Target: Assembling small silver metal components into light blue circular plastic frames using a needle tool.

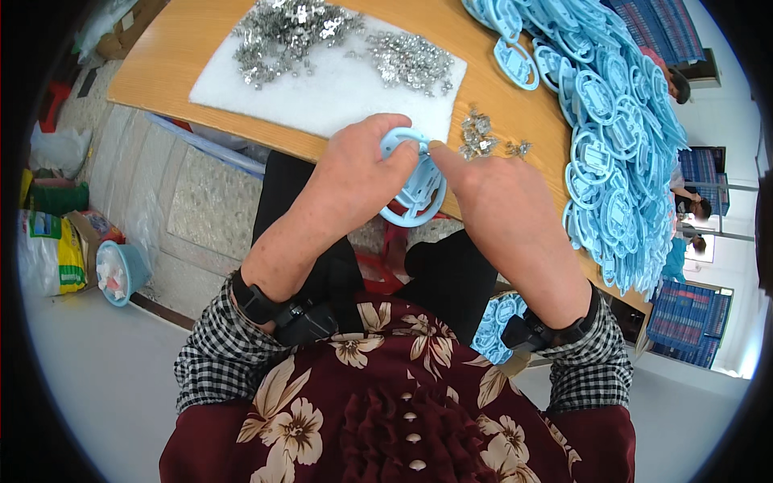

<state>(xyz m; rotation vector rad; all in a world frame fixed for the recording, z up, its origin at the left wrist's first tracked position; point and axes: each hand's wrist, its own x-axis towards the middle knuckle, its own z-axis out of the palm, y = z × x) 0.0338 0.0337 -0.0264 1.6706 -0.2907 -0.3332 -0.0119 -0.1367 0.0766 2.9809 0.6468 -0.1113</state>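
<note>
My left hand [354, 173] grips a light-blue oval plastic frame [419, 193] by its upper end, thumb on the face. The frame tilts over the table's near edge and has a cut-out inner pattern. At its upper right rim, the fingertips of my right hand [507, 193] press close together. Whether a small metal part sits under them is hidden. Just beyond my right hand lies a little group of shiny metal clips [477, 133]. Larger heaps of small metal pieces [294, 32] rest on a white foam sheet [322, 105].
A big pile of similar light-blue frames [616, 153] covers the table's right side. More frames fill a box [498, 326] beside my right thigh. The wooden table [161, 56] curves in front of me. A blue bin [121, 274] and bags stand on the floor at left. People sit far right.
</note>
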